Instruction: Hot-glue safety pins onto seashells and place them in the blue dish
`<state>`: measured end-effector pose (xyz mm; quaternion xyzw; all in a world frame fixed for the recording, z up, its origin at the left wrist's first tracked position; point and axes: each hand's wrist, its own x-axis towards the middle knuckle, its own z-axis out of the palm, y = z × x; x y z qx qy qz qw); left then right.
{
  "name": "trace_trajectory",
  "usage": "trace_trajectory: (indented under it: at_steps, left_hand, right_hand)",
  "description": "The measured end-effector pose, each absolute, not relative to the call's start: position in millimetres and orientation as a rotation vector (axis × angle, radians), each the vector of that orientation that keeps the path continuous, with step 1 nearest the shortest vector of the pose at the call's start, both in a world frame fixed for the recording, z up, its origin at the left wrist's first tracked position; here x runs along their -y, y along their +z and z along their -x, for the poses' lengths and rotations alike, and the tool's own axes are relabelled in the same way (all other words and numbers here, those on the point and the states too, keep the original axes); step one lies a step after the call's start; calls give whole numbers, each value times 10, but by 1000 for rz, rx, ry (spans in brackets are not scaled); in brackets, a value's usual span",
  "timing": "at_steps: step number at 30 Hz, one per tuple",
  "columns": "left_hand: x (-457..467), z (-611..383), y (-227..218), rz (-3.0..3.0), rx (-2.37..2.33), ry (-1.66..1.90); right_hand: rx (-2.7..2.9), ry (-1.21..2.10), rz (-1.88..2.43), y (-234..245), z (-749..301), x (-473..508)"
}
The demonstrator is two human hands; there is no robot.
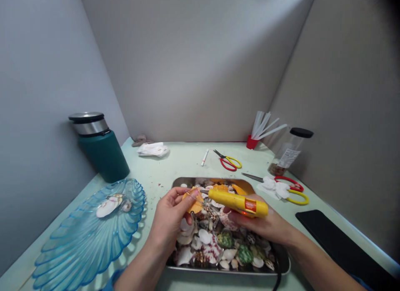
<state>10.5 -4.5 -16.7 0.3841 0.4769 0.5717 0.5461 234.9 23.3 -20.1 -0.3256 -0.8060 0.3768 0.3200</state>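
Pinched in the fingers of my left hand (170, 211) is an orange scallop shell (195, 201), held above the tray's left part. My right hand (262, 222) is wrapped round the grip of a yellow hot glue gun (237, 202), whose nozzle points left and meets or nearly meets the shell. An orange-red light glows on the gun's body. Beneath both hands lies a metal tray (228, 272) filled with mixed seashells, among them white, striped and green ones. The gun's grip is mostly hidden by my right hand.
A blue shell-shaped dish (90, 241) with a few shells stands left, near a teal bottle (104, 153). Behind the tray lie red-and-yellow scissors (229, 161) and a white marker (205, 157). At right are larger scissors (292, 190), a jar (287, 153), glue sticks (262, 125) and a black slab (337, 245).
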Motion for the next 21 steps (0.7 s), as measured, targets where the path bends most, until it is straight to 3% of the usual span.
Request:
trace_trajectory:
  at_steps: [21]
  left_hand:
    - [80,-155,-135,-1079,-1262,1293]
  right_hand:
    - [2092,1091,924,-179,-2294,-195]
